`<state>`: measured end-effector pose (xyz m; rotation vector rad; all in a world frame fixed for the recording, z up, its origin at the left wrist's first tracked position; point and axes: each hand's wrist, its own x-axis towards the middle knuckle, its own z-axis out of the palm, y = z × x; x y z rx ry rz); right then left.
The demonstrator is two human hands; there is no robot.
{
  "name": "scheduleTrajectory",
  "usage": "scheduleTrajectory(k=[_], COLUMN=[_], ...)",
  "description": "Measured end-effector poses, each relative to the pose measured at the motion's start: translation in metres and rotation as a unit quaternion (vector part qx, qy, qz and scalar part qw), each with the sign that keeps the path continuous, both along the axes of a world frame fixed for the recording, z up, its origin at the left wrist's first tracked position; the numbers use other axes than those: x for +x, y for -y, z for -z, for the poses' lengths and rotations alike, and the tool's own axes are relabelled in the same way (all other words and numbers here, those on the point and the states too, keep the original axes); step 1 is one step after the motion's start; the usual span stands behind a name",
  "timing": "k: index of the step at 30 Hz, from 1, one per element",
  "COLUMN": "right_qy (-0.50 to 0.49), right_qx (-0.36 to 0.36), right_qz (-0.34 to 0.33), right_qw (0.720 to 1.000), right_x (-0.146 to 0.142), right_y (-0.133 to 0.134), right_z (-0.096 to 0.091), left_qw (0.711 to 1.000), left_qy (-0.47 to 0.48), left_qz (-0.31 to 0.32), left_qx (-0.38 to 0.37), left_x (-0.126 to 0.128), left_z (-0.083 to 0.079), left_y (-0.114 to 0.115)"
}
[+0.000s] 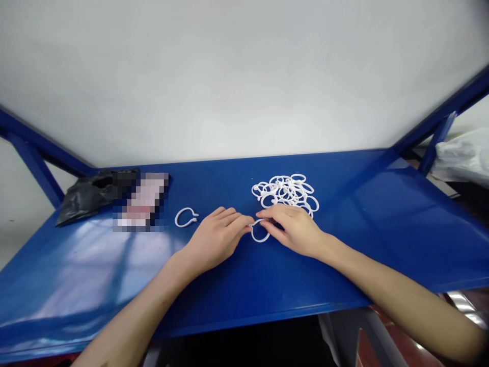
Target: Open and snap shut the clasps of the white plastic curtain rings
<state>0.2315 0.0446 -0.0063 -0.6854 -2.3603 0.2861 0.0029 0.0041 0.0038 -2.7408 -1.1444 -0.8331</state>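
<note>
My left hand (216, 237) and my right hand (292, 227) meet over the middle of the blue table (382, 219). Both pinch one white plastic ring (260, 236) between their fingertips, the ring resting low on the table surface. Just behind my right hand lies a pile of several white rings (286, 191). A single white ring (186, 217) lies alone to the left of my left hand, apart from it.
A crumpled black plastic bag (89, 196) and a blurred-out flat object (141, 201) sit at the table's back left. A white wall stands behind the table. Blue frame struts rise at both sides, and a white bag (464, 155) lies beyond the right strut.
</note>
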Motion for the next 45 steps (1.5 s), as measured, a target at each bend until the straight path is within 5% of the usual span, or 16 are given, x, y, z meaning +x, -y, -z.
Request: scheduleTrajectory(k=[45], right_qy=[0.014], right_qx=[-0.004], right_qz=[-0.012], right_qw=[1.000], right_x=[0.0013], right_y=[-0.0018], right_z=[-0.0002], left_qw=[1.000], left_qy=[-0.013], left_qz=[-0.007], left_qx=[-0.015], left_x=[-0.0011], left_z=[0.0021], left_y=[-0.0001])
